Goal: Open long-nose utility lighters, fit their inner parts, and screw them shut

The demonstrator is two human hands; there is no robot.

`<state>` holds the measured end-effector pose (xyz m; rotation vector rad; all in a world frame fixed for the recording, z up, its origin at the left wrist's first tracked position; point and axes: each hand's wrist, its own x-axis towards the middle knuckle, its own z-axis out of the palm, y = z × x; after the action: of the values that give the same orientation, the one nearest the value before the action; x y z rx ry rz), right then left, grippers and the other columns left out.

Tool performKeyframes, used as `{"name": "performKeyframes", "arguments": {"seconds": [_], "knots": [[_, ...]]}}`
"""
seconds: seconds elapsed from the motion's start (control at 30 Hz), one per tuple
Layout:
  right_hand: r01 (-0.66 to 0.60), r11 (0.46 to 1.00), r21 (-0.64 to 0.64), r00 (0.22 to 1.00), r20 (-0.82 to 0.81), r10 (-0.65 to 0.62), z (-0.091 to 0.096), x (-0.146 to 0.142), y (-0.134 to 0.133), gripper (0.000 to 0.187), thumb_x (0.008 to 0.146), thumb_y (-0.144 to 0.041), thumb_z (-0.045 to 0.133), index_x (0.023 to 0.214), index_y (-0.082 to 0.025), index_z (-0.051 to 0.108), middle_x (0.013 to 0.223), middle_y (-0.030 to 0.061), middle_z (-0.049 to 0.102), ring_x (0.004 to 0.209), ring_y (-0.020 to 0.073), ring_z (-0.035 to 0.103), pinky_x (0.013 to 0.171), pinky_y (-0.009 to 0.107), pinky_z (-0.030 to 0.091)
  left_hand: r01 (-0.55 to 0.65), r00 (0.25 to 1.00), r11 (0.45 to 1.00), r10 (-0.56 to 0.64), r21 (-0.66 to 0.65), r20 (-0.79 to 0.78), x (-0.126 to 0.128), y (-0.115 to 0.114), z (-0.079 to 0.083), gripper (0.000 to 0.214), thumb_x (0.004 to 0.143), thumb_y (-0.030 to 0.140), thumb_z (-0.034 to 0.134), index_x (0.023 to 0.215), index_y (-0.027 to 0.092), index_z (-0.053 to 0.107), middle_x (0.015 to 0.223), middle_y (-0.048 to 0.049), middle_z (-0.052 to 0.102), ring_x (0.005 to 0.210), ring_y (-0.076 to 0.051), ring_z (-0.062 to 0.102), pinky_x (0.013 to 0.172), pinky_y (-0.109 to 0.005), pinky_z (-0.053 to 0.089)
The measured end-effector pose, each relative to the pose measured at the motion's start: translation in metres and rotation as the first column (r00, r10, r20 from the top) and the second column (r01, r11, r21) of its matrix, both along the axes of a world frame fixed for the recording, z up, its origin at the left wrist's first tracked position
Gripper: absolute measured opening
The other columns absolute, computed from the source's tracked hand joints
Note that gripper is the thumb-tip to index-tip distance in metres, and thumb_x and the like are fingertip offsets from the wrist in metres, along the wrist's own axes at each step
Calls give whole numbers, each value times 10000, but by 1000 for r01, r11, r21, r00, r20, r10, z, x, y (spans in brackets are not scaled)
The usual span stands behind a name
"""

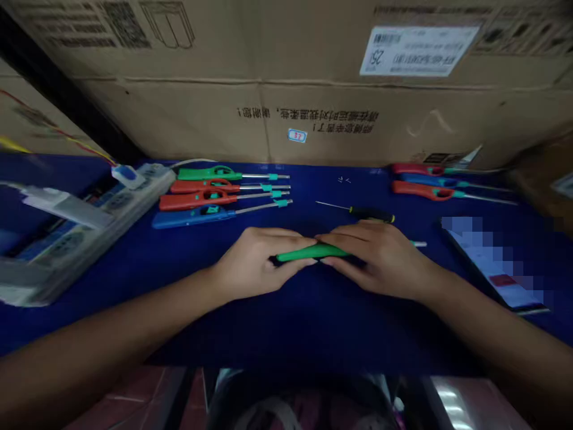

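My left hand (264,260) is closed around the handle end of a green gas lighter (295,254), thumb below and fingers above. My right hand (382,254) grips the same lighter nearer its middle, so both sets of fingertips almost meet. Out past the right hand pokes a silver metal tip (419,243), apparently the lighter's nozzle; the stretch between is hidden by that hand. Just behind the right hand lies a screwdriver (371,214) with a black and yellow handle, its thin shaft pointing left.
Several long-necked lighters (197,201) lie side by side at the back left, with red and blue ones (421,190) at the back right. A white power strip (111,218) with plugs runs along the left. Right, a phone (496,263). A cardboard box (201,119) walls the back.
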<state>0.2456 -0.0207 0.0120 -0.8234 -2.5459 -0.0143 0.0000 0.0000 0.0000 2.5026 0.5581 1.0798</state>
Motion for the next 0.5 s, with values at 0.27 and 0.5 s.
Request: {"name": "performKeyframes", "arguments": {"seconds": [0.27, 0.5], "knots": [[24, 999, -40, 1000, 11, -24, 1, 3, 0, 242, 1026, -276, 526, 1122, -130, 693, 955, 67, 791, 778, 215, 738, 699, 364, 511, 1, 999, 998, 1, -55, 36, 0, 3, 3, 190, 859, 187, 773, 1039, 125, 783, 982, -71, 795, 831, -149, 769, 830, -189, 610], [22, 999, -25, 1000, -3, -22, 2, 11, 6, 257, 1019, -196, 497, 1213, -104, 637, 1034, 97, 766, 817, 219, 706, 761, 367, 520, 71, 995, 993, -64, -96, 80, -10, 7, 12, 277, 909, 137, 692, 1180, 115, 746, 1037, -98, 793, 840, -140, 770, 826, -195, 615]]}}
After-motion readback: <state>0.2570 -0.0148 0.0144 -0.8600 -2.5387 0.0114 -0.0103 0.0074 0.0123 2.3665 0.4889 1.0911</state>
